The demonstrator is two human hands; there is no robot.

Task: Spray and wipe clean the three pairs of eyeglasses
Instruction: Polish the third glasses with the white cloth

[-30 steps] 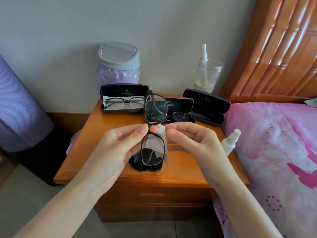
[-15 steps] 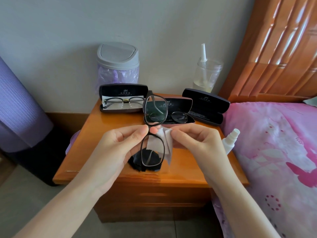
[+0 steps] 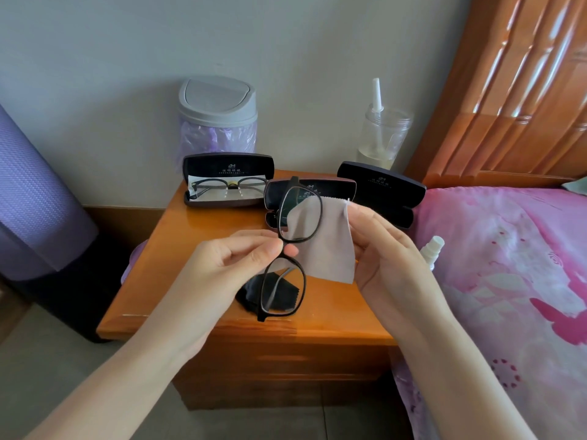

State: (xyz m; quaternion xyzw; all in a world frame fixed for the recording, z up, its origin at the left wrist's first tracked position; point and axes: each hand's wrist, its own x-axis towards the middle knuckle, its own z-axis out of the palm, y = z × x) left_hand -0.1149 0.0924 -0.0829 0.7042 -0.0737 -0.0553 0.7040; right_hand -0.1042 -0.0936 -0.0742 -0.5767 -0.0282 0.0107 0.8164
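The left hand [image 3: 222, 268] pinches the black-framed glasses [image 3: 282, 290] at the bridge and holds them on end above the desk's [image 3: 190, 249] front edge. The right hand [image 3: 384, 258] grips a grey cloth [image 3: 327, 249] just behind the upper lens. A second pair [image 3: 228, 185] lies in an open case [image 3: 228, 163] at the back left corner.

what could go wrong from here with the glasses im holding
1. The left hand pinches the black plastic-framed eyeglasses only at the bridge, above the front edge of the orange wooden nightstand; a slip could drop them.
2. Its fingertips sit beside the lenses and may smudge them.
3. The small white spray bottle stands at the nightstand's right edge, near the right hand holding the grey square cloth; a wide wipe might knock it over.
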